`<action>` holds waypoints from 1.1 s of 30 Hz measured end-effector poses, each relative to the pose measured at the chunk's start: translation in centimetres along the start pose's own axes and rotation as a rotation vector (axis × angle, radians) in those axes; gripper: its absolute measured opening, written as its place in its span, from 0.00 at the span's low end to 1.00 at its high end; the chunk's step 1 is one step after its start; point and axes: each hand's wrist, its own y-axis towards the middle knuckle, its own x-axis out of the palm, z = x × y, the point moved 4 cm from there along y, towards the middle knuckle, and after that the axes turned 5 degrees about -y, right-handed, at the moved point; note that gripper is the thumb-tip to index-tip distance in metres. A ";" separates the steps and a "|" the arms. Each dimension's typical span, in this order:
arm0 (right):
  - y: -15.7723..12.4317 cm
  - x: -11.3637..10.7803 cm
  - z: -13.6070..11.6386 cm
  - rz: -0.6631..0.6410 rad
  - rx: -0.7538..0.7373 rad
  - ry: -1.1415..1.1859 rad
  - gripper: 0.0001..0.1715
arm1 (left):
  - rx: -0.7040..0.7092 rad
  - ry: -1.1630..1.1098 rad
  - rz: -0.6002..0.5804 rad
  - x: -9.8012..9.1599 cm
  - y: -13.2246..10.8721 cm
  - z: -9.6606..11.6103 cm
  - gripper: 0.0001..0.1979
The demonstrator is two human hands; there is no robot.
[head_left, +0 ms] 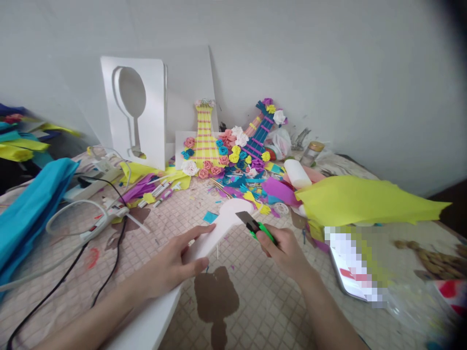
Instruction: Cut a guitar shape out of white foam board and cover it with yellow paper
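Observation:
A white foam piece (pixel 209 243) with a narrow neck and a rounded far end slants up from the lower left over the table. My left hand (pixel 178 262) grips its neck, the thumb on the near side and the fingers on the far side. In my right hand (pixel 279 245) is a green and black box cutter (pixel 264 232), my fingers wrapped round its handle. Its wide blade is out and points up and left, by the right side of the foam's rounded end. Whether the blade touches the foam is unclear.
Flower-covered yellow (pixel 205 141) and blue (pixel 258 138) paper instruments lean at the back beside a white board (pixel 155 112) with a cutout. A power strip (pixel 105 223) and cables lie left, with blue paper (pixel 40 209). At right are yellow-green paper (pixel 357 199) and a phone (pixel 350 267).

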 end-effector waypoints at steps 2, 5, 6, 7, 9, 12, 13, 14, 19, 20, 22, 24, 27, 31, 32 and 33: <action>0.0 0.0 0.0 0.012 -0.012 -0.033 0.25 | -0.003 0.014 0.019 -0.2 0.0 0.0 0.28; -0.1 -0.4 0.0 0.079 -0.040 -0.050 0.24 | 0.014 0.061 0.069 -0.7 -0.2 0.2 0.27; -0.1 -0.5 0.0 0.102 -0.050 -0.056 0.24 | 0.021 0.073 0.076 -0.9 -0.2 0.2 0.27; -0.1 -0.7 0.0 0.119 -0.056 -0.066 0.24 | 0.025 0.083 0.077 -1.0 -0.2 0.2 0.27; 0.0 -0.9 -0.1 0.131 -0.068 -0.094 0.23 | 0.032 0.096 0.072 -1.1 -0.2 0.3 0.26; 0.1 -0.9 -0.2 0.140 -0.084 -0.139 0.23 | 0.024 0.102 0.058 -1.0 -0.1 0.3 0.26; 0.1 -0.9 -0.3 0.146 -0.091 -0.154 0.23 | 0.022 0.100 0.054 -0.9 -0.1 0.3 0.26; 0.1 -0.9 -0.3 0.153 -0.095 -0.168 0.22 | 0.024 0.096 0.052 -0.9 -0.1 0.3 0.26; 0.1 -0.9 -0.4 0.182 -0.129 -0.229 0.20 | 0.020 0.074 0.047 -0.6 -0.1 0.3 0.26; 0.1 -0.9 -0.4 0.188 -0.141 -0.240 0.20 | 0.015 0.074 0.045 -0.6 0.0 0.3 0.27; 0.1 -0.9 -0.5 0.199 -0.162 -0.262 0.19 | 0.012 0.072 0.043 -0.5 0.0 0.2 0.27; 0.1 -0.9 -0.6 0.207 -0.177 -0.294 0.19 | 0.012 0.060 0.036 -0.4 0.0 0.1 0.26; 0.1 -0.8 -0.7 0.218 -0.197 -0.341 0.19 | 0.011 0.037 0.022 -0.1 0.1 0.1 0.27; 0.1 -0.8 -0.7 0.233 -0.203 -0.352 0.19 | 0.015 0.059 0.037 -0.1 0.1 0.3 0.27; 0.1 -0.9 -0.7 0.234 -0.201 -0.357 0.19 | 0.014 0.064 0.045 -0.2 0.0 0.3 0.27; 0.0 -1.0 -0.6 0.238 -0.199 -0.365 0.19 | 0.013 0.068 0.053 -0.4 0.0 0.4 0.27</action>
